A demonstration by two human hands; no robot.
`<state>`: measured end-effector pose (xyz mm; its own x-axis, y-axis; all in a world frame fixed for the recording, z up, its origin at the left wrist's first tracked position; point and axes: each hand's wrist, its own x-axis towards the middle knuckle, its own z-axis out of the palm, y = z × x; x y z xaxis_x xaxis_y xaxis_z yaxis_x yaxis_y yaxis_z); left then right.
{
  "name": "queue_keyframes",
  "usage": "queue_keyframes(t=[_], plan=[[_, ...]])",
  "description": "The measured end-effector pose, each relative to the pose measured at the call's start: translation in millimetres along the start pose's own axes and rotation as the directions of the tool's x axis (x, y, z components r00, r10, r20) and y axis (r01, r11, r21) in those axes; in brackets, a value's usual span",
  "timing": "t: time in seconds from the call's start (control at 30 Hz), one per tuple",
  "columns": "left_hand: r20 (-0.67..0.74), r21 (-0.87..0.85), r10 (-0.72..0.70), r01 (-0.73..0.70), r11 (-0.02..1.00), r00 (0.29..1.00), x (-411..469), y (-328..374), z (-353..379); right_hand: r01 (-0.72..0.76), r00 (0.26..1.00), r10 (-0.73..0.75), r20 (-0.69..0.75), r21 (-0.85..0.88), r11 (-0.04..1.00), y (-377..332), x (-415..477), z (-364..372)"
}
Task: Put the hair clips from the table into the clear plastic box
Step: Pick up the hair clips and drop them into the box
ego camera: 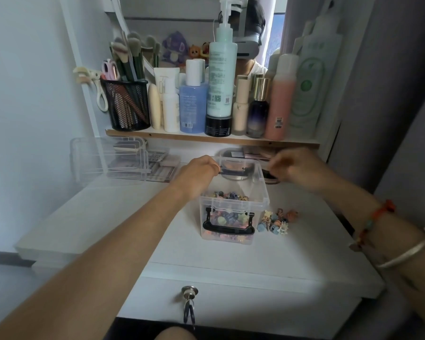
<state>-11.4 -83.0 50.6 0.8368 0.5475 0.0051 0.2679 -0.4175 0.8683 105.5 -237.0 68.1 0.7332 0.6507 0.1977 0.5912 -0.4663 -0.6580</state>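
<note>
Clips [277,222] lie heaped on the table [231,261] just right of the box [262,185], by its near right corner; more sit inside it. Left hand [199,173] curls its fingers over the box's far left rim; the right hand [297,168] hangs blurred past the far right corner, and whether it pinches anything I cannot tell. A pull on that rim could tip the box or shove it into the heap, scattering clips.

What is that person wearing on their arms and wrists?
No sleeves show: both forearms are bare. The left hand and its wrist wear nothing. Behind the right hand, the arm has a silver bangle and a string bracelet with orange-red and teal beads and a small hanging charm.
</note>
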Motion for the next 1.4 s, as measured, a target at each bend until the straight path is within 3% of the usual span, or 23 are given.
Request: queue_keyframes(t=[0.07, 0.13, 0.4, 0.47, 0.53, 0.57, 0.63, 0.7, 0.77, 0.87, 0.97, 1.13, 1.2, 1.27, 1.33, 1.4], plan=[[-0.002, 0.000, -0.002, 0.002, 1.000, 1.000, 1, 0, 0, -0.058, 0.978, 0.107, 0.179, -0.258, 0.964, 15, -3, 2], [-0.007, -0.003, -0.004, 0.004, 1.000, 1.000, 1, 0, 1, -0.072, 0.946, 0.178, 0.273, -0.358, 0.931, 25, -6, 7], [-0.011, -0.006, -0.008, 0.008, 1.000, 1.000, 2, 0, 1, -0.051, 0.971, 0.139, 0.197, -0.396, 0.917, 23, -5, 21], [-0.011, -0.007, -0.007, 0.007, 1.000, 1.000, 2, 0, 1, -0.023, 1.000, 0.022, -0.006, -0.220, 0.975, 15, -4, 15], [-0.011, -0.017, -0.008, 0.007, 1.000, 1.000, 2, 0, 1, 0.069, 0.987, -0.048, -0.152, 0.138, 0.988, -1, -5, 4], [-0.009, -0.024, -0.010, 0.010, 1.000, 1.000, 2, 0, 1, 0.115, 0.984, -0.073, -0.161, 0.273, 0.955, -9, -7, -1], [-0.007, -0.030, -0.011, 0.010, 0.999, 1.000, 2, 0, 2, 0.149, 0.985, -0.110, -0.136, 0.327, 0.933, -15, -7, -8], [-0.012, -0.026, -0.010, 0.010, 1.000, 1.000, 2, 0, 2, 0.101, 0.993, -0.088, -0.079, 0.186, 0.977, -11, -6, -11], [-0.010, -0.016, -0.015, 0.014, 1.000, 1.000, 2, -1, 2, -0.006, 0.998, 0.012, 0.059, -0.107, 0.994, 3, -5, -14], [-0.015, -0.016, -0.019, 0.018, 1.000, 1.000, 3, -1, 2, -0.040, 0.931, 0.192, 0.310, -0.437, 0.898, 24, -9, -11], [-0.014, -0.016, -0.020, 0.020, 1.000, 1.000, 3, 0, 2, -0.048, 0.904, 0.246, 0.349, -0.489, 0.871, 28, -15, -3], [-0.011, -0.018, -0.019, 0.019, 1.000, 1.000, 1, 1, 2, -0.047, 0.950, 0.199, 0.242, -0.520, 0.853, 33, -9, 3], [-0.013, -0.020, -0.023, 0.023, 1.000, 1.000, 2, 1, 3, -0.063, 0.991, 0.106, 0.080, -0.424, 0.903, 32, -3, 2], [-0.015, -0.023, -0.028, 0.028, 0.999, 0.999, 3, 1, 4, -0.022, 0.993, 0.011, -0.117, -0.095, 0.995, 18, -3, -4], [-0.017, -0.023, -0.030, 0.029, 0.999, 0.999, 3, 2, 4, 0.062, 0.992, -0.023, -0.124, 0.320, 0.946, -4, -8, -10], [-0.018, -0.025, -0.029, 0.029, 0.999, 0.999, 3, 2, 5, 0.112, 0.994, -0.095, -0.060, 0.477, 0.872, -18, -12, -14]])
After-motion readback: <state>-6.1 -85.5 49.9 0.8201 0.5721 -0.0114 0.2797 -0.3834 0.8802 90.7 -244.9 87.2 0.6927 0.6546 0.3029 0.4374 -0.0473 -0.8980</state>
